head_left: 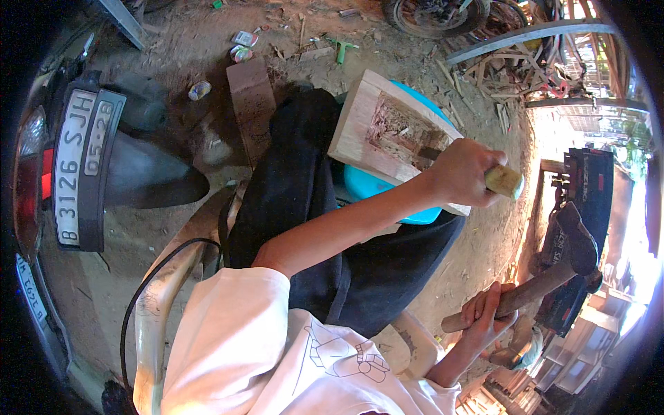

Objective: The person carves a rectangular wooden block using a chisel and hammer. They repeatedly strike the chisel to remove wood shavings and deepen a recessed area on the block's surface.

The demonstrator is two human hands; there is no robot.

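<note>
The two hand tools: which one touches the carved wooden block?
The chisel in the left hand; its blade goes into the hollow of the wooden block. The hammer in the right hand is apart from it.

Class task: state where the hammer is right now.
In the head view, the hammer is at the lower right, gripped by the right hand, raised beside the knee, below the left hand.

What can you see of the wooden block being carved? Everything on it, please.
The wooden block is a pale, thick rectangular slab with a broad flat rim around a rough, reddish recess littered with chips. It lies tilted on the person's dark-trousered lap, over a turquoise plastic seat. The left hand rests at its near edge, gripping a chisel by its yellowish handle, the blade pointing into the recess. The right hand holds a hammer clear of the block.
</note>
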